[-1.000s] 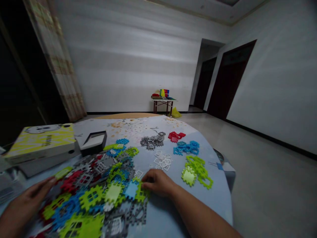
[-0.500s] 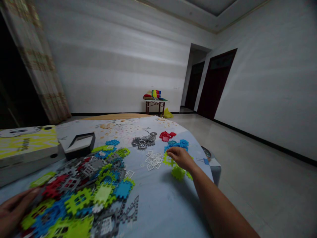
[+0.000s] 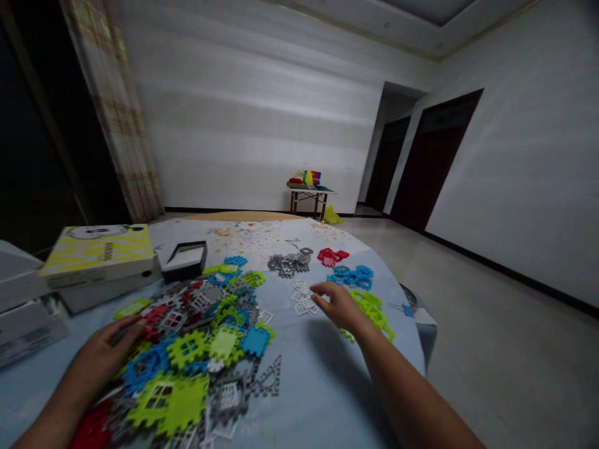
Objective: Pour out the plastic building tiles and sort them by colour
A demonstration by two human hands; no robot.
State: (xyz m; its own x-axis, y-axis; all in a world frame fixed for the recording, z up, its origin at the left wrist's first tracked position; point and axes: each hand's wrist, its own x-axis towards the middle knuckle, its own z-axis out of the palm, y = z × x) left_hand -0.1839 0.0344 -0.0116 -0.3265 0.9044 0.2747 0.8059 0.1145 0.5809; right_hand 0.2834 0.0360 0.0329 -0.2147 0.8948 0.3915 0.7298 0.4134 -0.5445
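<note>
A large mixed pile of plastic interlocking building pieces point(image 3: 187, 349) in green, blue, grey, red and white covers the near left of the table. My left hand point(image 3: 96, 358) rests at the pile's left edge, fingers stretched and apart, tips against red and green pieces. My right hand point(image 3: 339, 305) hovers over the white window-frame pieces point(image 3: 305, 305), fingers slightly bent and parted, with nothing visible in them. Just beyond its wrist lies a group of green pieces point(image 3: 374, 312), partly hidden by the hand. Behind it are blue pieces point(image 3: 360, 276), red pieces point(image 3: 330, 256) and grey pieces point(image 3: 287, 263).
A yellow and white box point(image 3: 100, 255) stands at the left, beside a black open tray point(image 3: 186, 260) and a white box point(image 3: 28, 318). A blue clip point(image 3: 409, 310) sits on the right edge of the tablecloth point(image 3: 299, 386). A stool stands beyond that edge.
My right hand has left the green pieces and moved toward the white frames; the green piece below it is released. My left hand has shifted further into view. The view has turned left.
</note>
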